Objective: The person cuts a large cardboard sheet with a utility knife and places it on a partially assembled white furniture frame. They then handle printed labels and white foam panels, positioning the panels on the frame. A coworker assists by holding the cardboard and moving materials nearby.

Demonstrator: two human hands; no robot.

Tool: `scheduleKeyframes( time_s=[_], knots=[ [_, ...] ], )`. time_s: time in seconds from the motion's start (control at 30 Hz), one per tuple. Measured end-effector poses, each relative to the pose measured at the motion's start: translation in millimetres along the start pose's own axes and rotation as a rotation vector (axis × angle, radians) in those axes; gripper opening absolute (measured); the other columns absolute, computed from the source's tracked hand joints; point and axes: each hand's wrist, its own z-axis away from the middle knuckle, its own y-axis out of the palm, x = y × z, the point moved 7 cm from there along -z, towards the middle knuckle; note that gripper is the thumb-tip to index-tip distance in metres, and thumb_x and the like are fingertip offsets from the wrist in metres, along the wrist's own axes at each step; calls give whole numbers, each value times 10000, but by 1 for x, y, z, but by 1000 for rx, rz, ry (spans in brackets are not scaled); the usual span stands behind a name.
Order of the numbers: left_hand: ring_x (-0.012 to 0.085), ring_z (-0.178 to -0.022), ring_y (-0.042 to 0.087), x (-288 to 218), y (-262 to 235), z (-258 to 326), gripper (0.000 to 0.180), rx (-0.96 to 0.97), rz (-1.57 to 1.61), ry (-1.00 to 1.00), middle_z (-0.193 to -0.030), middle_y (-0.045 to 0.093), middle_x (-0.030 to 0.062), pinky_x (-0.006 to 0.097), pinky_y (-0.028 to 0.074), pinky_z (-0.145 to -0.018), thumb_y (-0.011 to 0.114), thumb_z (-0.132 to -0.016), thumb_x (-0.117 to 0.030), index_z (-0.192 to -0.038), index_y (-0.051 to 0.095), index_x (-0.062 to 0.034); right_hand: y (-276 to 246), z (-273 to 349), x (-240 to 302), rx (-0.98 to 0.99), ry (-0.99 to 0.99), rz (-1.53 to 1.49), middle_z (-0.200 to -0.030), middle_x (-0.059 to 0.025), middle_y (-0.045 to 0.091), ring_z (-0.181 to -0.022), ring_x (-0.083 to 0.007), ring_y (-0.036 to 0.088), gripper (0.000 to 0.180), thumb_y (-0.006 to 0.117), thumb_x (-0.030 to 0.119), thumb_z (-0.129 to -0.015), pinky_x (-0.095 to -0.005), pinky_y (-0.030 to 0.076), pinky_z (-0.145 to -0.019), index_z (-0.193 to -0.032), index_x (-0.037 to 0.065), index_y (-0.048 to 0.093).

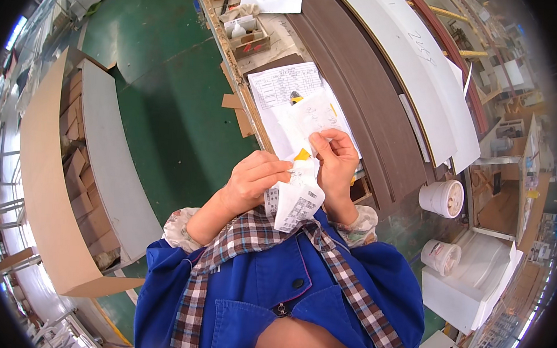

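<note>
In front of my chest both hands are closed on white paper labels. My left hand (256, 180) pinches the edge of a printed label strip (297, 205), which hangs folded over the apron with small printed blocks on it. My right hand (337, 166) grips a thin, pale label sheet (318, 116) between thumb and forefinger. A small yellow piece (302, 154) shows between the hands; whether it is part of the strip I cannot tell. Behind them, a printed form with a table (285, 85) lies on the bench, partly covered by the pale sheet.
Long brown panels (355, 70) and white panels (419, 61) lie along the bench to the right. A small box of odds and ends (251, 41) sits at its left edge. White buckets (441, 198) stand at right. A large carton (46, 172) with cardboard pieces stands left on the green floor.
</note>
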Motion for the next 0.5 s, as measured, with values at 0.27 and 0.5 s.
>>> scheduleKeyframes(
  time_s=[0.27,0.5],
  knots=[
    [251,-759,623,-8,-3,-6,201,19,-28,49,-926,668,126,332,506,-672,689,-613,-87,-791,641,-7,-1,-14,-6,-33,34,-73,-756,-51,635,-622,-70,552,139,687,2,-794,-203,455,-571,-907,1,605],
    [261,-757,620,-7,-28,3,199,-172,-27,-64,-890,661,136,332,509,-670,689,-631,-14,-822,636,5,-39,-58,-19,-153,-78,96,-742,-37,626,-611,-71,553,122,655,11,-808,-198,461,-563,-923,-8,617]
  ],
)
